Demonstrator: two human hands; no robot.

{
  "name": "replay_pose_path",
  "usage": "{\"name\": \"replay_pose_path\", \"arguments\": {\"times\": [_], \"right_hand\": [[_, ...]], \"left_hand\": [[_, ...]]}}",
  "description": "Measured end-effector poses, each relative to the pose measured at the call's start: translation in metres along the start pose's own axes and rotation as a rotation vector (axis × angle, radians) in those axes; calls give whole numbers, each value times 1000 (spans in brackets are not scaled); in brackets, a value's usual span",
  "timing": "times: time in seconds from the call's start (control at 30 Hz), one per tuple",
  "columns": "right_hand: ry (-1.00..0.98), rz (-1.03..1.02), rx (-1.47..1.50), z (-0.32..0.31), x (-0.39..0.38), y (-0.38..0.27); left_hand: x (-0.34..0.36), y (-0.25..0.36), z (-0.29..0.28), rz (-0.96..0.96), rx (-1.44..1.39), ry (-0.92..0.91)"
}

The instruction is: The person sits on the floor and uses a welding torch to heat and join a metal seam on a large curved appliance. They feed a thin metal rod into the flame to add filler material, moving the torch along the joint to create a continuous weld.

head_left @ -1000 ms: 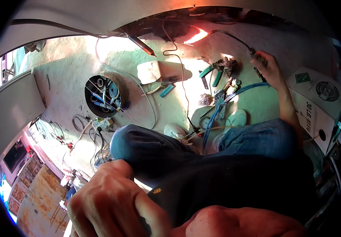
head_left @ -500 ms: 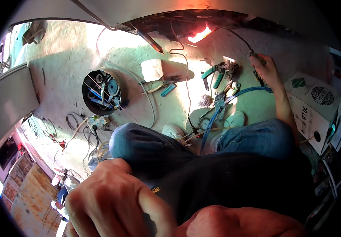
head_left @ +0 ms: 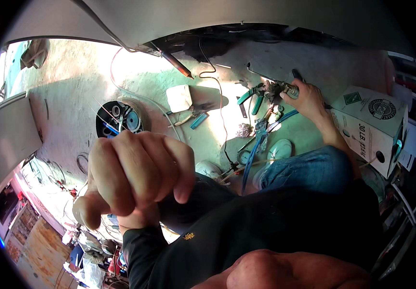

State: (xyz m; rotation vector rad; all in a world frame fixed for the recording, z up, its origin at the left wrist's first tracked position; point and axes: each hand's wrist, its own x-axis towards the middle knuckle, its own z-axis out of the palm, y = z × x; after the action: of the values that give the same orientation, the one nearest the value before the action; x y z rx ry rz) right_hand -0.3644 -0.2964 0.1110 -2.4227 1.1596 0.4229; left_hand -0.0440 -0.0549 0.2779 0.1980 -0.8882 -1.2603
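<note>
My right hand is wrapped round the handle of a gas torch, low over the floor at right of centre. Its thin bent neck points away to the left, and no flame shows at the tip. Under and beside it lie green-handled pliers and a dark clump of metal pieces. Blue hoses run from near my feet towards that hand. My left hand is raised close to the camera, fingers curled in. Nothing sticks out of it; its palm is hidden. It covers part of a round bucket.
A large pale panel overhangs the far side, with a dark gap beneath. A copper-coloured rod angles down from it. On the floor stand a white block-shaped container and, at right, a cardboard box. A round gauge lies near my shoe.
The flame at the torch tip is gone. My right hand has brought the torch down and nearer, over the pliers. My left hand has moved up and forward, its fingers now curled in view.
</note>
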Motion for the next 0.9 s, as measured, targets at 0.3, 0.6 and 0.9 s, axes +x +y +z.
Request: {"name": "replay_pose_path", "arguments": {"times": [0.3,0.6,0.9], "right_hand": [[39,-187,-126,63,-32,35],[317,145,396,137,-49,80],[619,700,1086,162,-3,224]], "left_hand": [[-2,-8,-19,-91,121,346],[6,-26,-27,-149,368,317],[18,-45,3,-111,130,41]]}}
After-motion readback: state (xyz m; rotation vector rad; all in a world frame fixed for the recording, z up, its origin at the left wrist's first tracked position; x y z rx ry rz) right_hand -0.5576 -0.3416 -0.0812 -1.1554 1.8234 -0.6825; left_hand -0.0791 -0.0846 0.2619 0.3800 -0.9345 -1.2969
